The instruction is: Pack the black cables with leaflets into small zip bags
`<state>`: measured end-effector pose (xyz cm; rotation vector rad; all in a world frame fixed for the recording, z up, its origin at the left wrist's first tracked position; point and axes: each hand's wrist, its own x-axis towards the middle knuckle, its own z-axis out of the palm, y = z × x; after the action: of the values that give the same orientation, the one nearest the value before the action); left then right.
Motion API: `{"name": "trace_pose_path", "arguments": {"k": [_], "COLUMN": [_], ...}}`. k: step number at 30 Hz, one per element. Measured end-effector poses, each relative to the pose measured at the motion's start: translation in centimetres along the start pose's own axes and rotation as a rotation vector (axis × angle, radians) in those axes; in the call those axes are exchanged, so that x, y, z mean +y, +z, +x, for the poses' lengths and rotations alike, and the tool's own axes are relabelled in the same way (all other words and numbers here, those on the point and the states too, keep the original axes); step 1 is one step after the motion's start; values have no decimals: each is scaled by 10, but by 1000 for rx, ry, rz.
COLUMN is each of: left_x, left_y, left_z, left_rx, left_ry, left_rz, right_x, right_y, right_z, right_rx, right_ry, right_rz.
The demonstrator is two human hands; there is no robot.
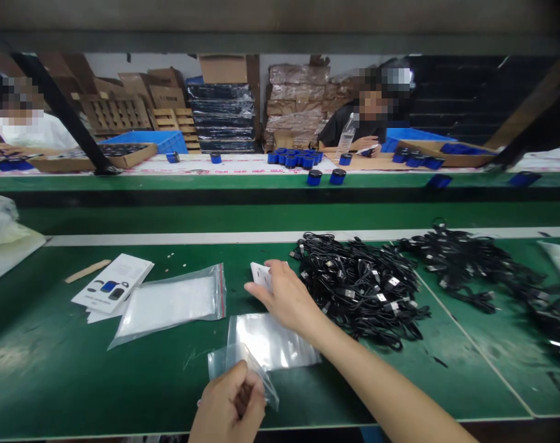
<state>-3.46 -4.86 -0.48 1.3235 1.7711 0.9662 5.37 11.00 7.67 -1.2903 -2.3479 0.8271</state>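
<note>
My left hand [234, 400] is closed at the near edge of the bench, pinching a small clear plastic bag [261, 375]. Behind it, more clear bags [275, 341] lie flat on the green surface. Farther forward, my right hand [289, 298] is at some small white printed cards [260, 275], with its thumb and fingers on either side of them; the far fingertips are partly hidden. Right beside this hand sits a pile of black USB cables [358, 283]. To the left lie a zip bag with white contents [169, 301] and several printed leaflets [114, 283].
A wooden stick [87, 271] lies near the leaflets. More black cables [474, 264] spread to the right. Blue-and-black round items [293, 158] stand on the raised shelf [192, 181]. Two people sit beyond it, near a bottle [347, 135] and blue bins [146, 140]. A beam [280, 43] crosses overhead.
</note>
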Motion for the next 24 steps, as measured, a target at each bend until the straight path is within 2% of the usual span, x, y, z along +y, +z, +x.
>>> {"name": "trace_pose_path", "arguments": {"k": [8,12,16,18,21,24], "left_x": [1,6,17,25,34,38], "left_y": [2,0,-3,-5,-7,-9], "left_z": [-1,-1,0,1,3,4], "left_rx": [54,50,54,73,99,161], "left_ry": [-10,-20,-132,-177,-216,-271], "left_rz": [-5,-39,-148,-207,-291,-413], "right_x": [24,40,43,37,26,25], "right_y": [3,7,-1,-13,-30,-27], "right_z": [29,36,33,18,-30,-88], "right_rx": [-141,-132,-70,5,96,148], "right_ry": [92,89,62,36,-35,-255], "right_rz": [110,202,250,258,265,199]}}
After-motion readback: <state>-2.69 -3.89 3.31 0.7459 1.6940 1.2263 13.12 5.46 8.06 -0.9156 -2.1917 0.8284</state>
